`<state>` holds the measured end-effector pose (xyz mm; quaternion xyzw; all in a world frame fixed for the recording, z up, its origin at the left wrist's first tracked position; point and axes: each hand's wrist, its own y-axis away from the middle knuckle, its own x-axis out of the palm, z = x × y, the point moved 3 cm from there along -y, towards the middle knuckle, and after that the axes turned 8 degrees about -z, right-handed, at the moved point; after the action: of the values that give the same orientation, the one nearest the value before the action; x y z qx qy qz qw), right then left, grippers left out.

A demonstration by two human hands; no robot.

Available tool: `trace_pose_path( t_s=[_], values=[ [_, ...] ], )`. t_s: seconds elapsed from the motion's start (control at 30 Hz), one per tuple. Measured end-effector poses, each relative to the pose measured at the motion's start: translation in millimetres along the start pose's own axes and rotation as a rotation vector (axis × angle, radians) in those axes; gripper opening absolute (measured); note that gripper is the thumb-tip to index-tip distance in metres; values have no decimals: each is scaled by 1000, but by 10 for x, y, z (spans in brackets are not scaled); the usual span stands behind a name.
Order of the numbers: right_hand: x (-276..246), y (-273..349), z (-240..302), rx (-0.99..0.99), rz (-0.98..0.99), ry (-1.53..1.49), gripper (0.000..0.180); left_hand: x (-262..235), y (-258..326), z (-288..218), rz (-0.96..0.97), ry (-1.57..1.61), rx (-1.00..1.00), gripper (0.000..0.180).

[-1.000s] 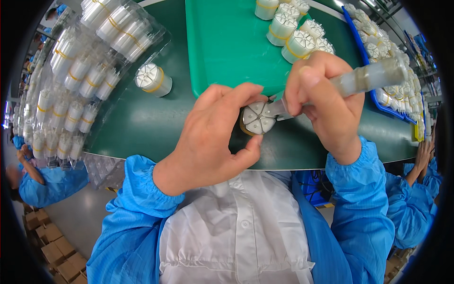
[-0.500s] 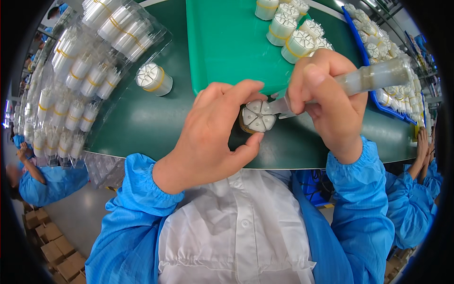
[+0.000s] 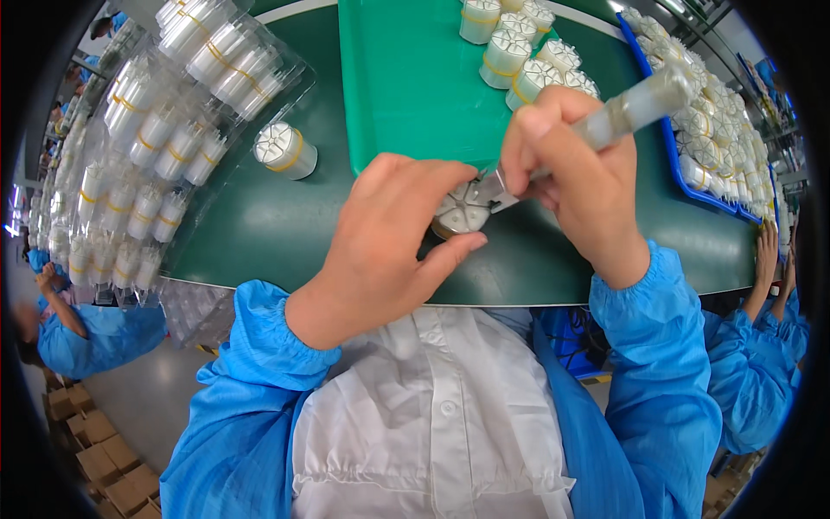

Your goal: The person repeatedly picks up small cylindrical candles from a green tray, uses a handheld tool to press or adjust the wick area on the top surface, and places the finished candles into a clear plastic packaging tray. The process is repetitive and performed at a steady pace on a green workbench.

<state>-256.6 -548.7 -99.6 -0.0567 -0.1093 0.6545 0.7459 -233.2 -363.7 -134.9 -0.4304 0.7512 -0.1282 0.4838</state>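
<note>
left hand (image 3: 393, 238) wrapped around a small white cylinder (image 3: 460, 210), thumb beneath, fingers curled over the top. right hand (image 3: 577, 173) closed on a clear-handled tool (image 3: 622, 108), metal tip touching the cylinder's top. held just in front of the green tray (image 3: 406, 78). another cylinder (image 3: 285, 150) standing left of the tray, more (image 3: 510, 52) on it.

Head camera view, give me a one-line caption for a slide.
Left hand steadies a small white cylinder on the green table while the right hand applies a clear-handled tool.
</note>
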Motion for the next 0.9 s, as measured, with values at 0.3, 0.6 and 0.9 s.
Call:
trace_pose_path(
  t_s=[0.3,0.6,0.9],
  values=[
    [-8,31,-39,-60,-76,41,31,-617,265,-9,-141,642,-537,59],
    [84,106,-33,-137,6,124,27,-1063,225,329,-163,-596,-326,65],
    [52,117,-46,-100,23,160,24,-1143,22,346,-49,-551,-248,41]
  ],
)
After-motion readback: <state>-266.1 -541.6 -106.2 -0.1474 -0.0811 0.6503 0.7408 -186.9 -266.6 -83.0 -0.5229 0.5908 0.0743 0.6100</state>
